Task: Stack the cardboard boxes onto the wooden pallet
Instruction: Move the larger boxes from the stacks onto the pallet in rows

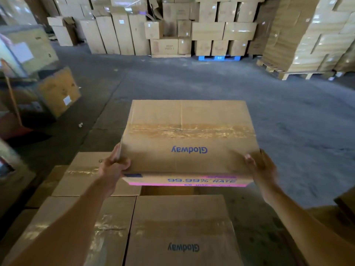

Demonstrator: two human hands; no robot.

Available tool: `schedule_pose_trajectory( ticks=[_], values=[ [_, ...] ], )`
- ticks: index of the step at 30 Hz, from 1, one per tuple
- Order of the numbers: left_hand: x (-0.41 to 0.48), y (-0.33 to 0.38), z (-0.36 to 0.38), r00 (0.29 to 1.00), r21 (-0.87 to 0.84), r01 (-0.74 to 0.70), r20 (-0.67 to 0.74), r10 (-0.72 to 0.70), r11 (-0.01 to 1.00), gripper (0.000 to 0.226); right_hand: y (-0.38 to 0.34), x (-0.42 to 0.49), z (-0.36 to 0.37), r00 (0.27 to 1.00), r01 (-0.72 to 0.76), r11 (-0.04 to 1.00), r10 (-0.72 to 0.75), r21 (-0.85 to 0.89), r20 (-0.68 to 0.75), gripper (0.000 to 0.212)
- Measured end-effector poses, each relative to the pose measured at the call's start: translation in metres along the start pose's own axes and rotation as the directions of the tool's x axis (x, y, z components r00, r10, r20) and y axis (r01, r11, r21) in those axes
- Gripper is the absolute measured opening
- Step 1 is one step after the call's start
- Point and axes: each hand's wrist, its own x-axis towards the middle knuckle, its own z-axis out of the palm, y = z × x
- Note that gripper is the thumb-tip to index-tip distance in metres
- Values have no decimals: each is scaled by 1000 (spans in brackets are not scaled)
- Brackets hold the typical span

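Observation:
A taped cardboard box (189, 139) printed "Glodway", with a pink stripe on its near side, is held in the air in front of me. My left hand (114, 166) grips its near left corner. My right hand (262, 167) presses against its near right edge. Below it lie stacked boxes: one "Glodway" box (182, 231) right under my arms, another (67, 227) to its left, and a third (84, 175) farther back on the left. The pallet under them is hidden.
Bare concrete floor (249, 93) stretches ahead and to the right. Walls of stacked boxes (172, 25) line the back, with a blue pallet (215, 58) and a wooden pallet (295, 74) under loads. Wrapped boxes (38, 83) crowd the left.

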Motion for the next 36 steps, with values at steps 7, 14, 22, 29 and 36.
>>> schedule_pose_trajectory(
  ticks=[7,14,22,29,36],
  values=[
    [76,-95,-3,1000,5,22,-8,-22,1000,70,65,62,74,999,48,997,-48,-66,-12,62],
    [106,-204,6,988,-6,147,-56,-147,989,76,151,72,129,998,-61,977,65,-206,11,88],
    [127,-256,11,955,112,215,-233,-184,970,65,207,88,167,987,-94,950,128,-298,97,79],
    [135,-282,-6,926,634,329,-362,-108,700,57,235,92,207,934,-99,912,223,-399,280,75],
    [136,-300,-4,912,688,337,-407,-43,642,53,261,95,223,922,-116,879,268,-462,279,75]
  ],
)
